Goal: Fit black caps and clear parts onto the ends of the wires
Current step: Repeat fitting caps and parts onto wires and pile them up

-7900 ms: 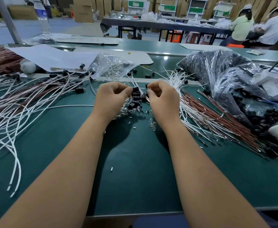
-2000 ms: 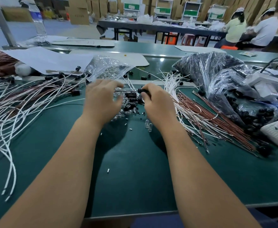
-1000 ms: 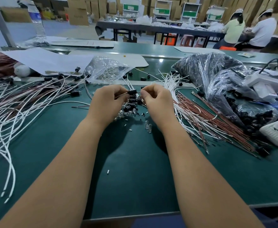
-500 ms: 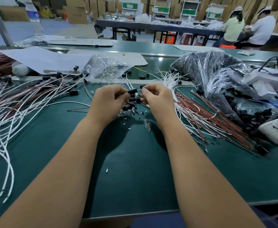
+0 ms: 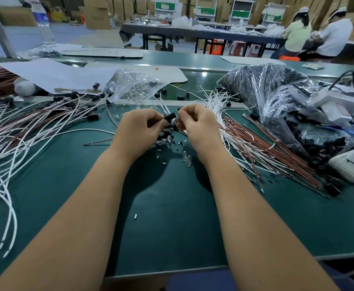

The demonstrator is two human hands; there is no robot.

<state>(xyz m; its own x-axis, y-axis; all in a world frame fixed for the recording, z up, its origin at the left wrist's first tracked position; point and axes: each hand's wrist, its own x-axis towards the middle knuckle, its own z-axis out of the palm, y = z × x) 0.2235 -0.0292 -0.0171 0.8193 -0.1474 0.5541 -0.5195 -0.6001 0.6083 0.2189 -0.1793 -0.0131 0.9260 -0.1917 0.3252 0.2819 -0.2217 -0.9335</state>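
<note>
My left hand (image 5: pixel 139 129) pinches a black cap (image 5: pixel 169 117) fitted on a wire end, held just above the green table (image 5: pixel 172 206). My right hand (image 5: pixel 197 127) sits close beside it, fingers curled and pinching a small part I cannot make out. Beneath both hands lies a small heap of black caps (image 5: pixel 167 133), and two clear parts (image 5: pixel 187 158) lie just in front of it. Capped wires (image 5: pixel 35 122) spread out on the left; bare white and brown wires (image 5: pixel 255 148) fan out on the right.
A clear bag of clear parts (image 5: pixel 134 87) lies behind my hands, a large bag of black caps (image 5: pixel 276 97) at the right. White paper (image 5: pixel 52 72), a water bottle (image 5: pixel 44 24) and a white device (image 5: pixel 337 103) stand around. Two seated people (image 5: pixel 318 32) work at a far table.
Two seconds ago my right hand held the capped wire end; it is now in my left fingers, and both hands have drawn together over the heap of caps.
</note>
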